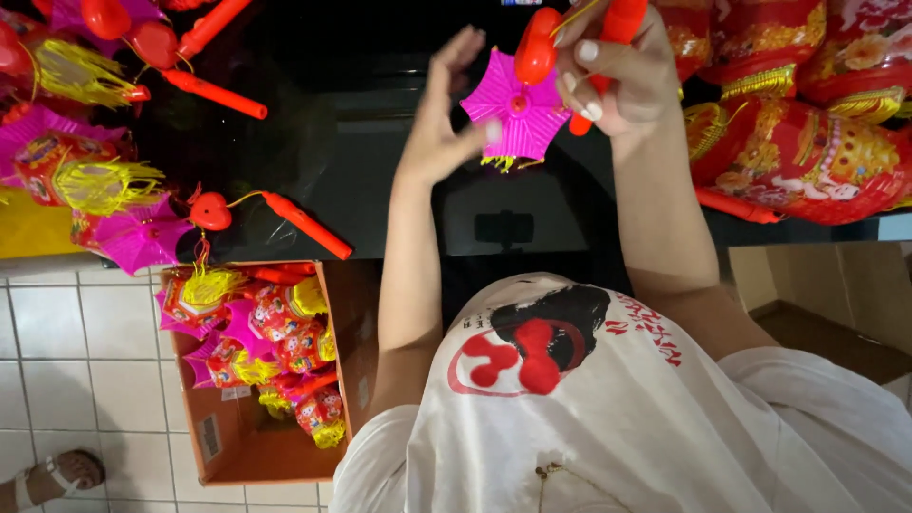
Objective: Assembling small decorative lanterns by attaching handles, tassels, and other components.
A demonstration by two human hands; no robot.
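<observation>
While raised over the dark table, one pink lantern top sits between both hands | right hand clenched on one red handle | left hand spread flat, fingers touching lantern | one orange box of lanterns on floor

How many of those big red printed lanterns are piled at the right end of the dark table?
4 at least: two along the top edge, one below them, and a smaller piece beside the right hand at. Others may lie out of frame.
</observation>
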